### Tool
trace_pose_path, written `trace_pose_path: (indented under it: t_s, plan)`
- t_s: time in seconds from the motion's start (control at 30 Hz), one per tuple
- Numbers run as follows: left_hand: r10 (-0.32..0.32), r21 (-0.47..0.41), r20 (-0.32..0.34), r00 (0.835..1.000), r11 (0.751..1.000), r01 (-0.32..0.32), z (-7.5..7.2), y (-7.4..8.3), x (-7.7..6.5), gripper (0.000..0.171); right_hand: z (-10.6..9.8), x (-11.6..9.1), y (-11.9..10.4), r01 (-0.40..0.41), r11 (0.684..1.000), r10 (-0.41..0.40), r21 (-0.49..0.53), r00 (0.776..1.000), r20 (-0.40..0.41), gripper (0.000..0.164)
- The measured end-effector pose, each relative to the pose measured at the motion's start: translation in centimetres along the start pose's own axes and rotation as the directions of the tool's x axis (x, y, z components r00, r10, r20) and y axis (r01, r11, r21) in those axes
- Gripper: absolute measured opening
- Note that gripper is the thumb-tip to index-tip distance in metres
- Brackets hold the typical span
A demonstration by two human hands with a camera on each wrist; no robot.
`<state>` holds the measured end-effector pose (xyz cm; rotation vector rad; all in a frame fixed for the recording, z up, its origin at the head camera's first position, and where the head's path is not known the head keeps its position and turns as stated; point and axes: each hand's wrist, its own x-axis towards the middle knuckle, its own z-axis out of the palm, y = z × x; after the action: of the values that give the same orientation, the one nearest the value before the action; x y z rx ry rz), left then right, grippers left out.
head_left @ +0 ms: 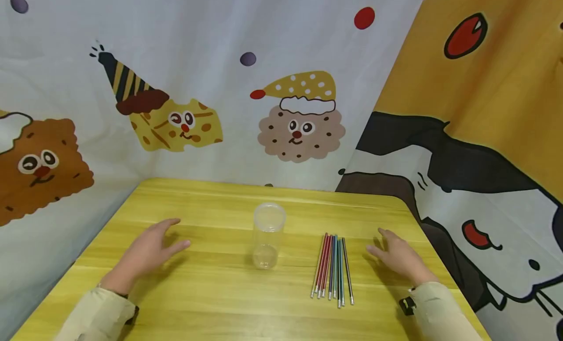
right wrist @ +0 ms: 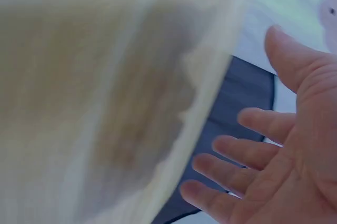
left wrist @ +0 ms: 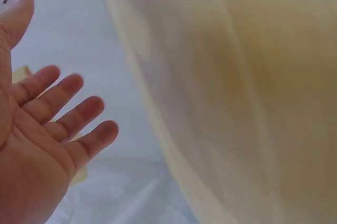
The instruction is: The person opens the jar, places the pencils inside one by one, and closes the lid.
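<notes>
A clear plastic cup (head_left: 266, 238), tall and see-through, stands upright near the middle of the table. To its right lies a loose bunch of pencils (head_left: 333, 267), red, blue, green and dark, their silvery ends toward me. My left hand (head_left: 147, 248) hovers over the table's left side, thumb and fingers spread, holding nothing. On the right, my right hand (head_left: 398, 255) is held apart from the pencils, also bare. Both wrist views show the palm with fingers loosely extended: the left hand (left wrist: 47, 124) and the right hand (right wrist: 274, 150).
The yellow wood-grain table (head_left: 211, 302) ends at a back edge against a white curtain (head_left: 198, 48) printed with cartoon biscuits and cheese. Along the right side hangs a cloth (head_left: 484, 150) with a large cartoon animal. Dark wrist straps (head_left: 407, 306) show at the sleeves.
</notes>
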<state>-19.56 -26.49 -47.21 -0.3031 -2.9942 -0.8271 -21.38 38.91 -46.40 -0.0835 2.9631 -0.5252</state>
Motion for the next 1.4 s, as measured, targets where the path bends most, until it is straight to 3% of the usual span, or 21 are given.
trace_pose_path:
  t_s: [0.3, 0.57, 0.8, 1.1, 1.4]
  plan:
    - [-0.001, -0.098, 0.007, 1.000, 0.995, 0.001, -0.2, 2.7, -0.5, 0.074, -2.0, -1.2, -1.5, 0.024, 0.998, -0.021, 0.060, 0.998, -0.053, 0.092]
    - [0.025, -0.142, -0.028, 0.999, 0.989, -0.029, 0.4, 5.3, -1.2, 0.066, -3.0, -3.0, -2.3, 0.027, 0.991, -0.017, 0.131, 0.997, -0.072, 0.087]
    - [0.033, -0.172, -0.016, 0.999, 0.985, -0.036, 1.3, 6.6, -1.2, 0.063, -2.7, -3.8, -2.6, -0.001, 0.982, 0.002, 0.189, 1.000, -0.004, 0.092]
    - [0.087, -0.216, -0.040, 0.995, 0.972, -0.094, 3.1, 7.5, -0.8, 0.057, -1.9, -4.1, -3.6, 0.020, 0.976, -0.017, 0.215, 1.000, -0.018, 0.085]
    - [0.072, -0.261, 0.046, 0.996, 0.964, -0.058, 3.9, 9.1, -0.4, 0.059, -1.2, -4.1, -4.7, 0.035, 0.973, -0.037, 0.227, 0.999, 0.002, 0.083]
